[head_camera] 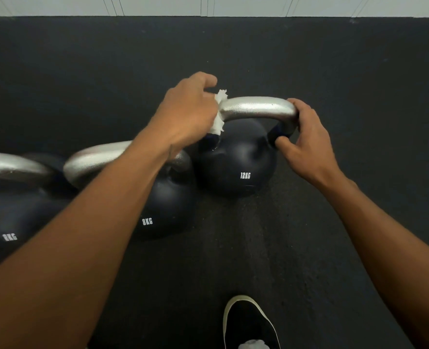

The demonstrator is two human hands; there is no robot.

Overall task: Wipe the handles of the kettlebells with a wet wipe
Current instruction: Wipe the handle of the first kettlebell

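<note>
Three dark kettlebells with silver handles stand in a row on the black floor. The rightmost, marked 12KG (237,167), has a silver handle (257,108). My left hand (187,114) grips a white wet wipe (219,112) wrapped round the left end of that handle. My right hand (306,144) curls round the handle's right end, thumb underneath. The middle kettlebell, marked 8KG (165,210), is partly hidden by my left forearm. Another kettlebell (11,215) stands at the far left edge.
Black rubber flooring (296,235) spreads all round. A pale wall base (208,6) runs along the top. My black shoe with a light sole (248,323) stands near the bottom, just in front of the 12KG kettlebell.
</note>
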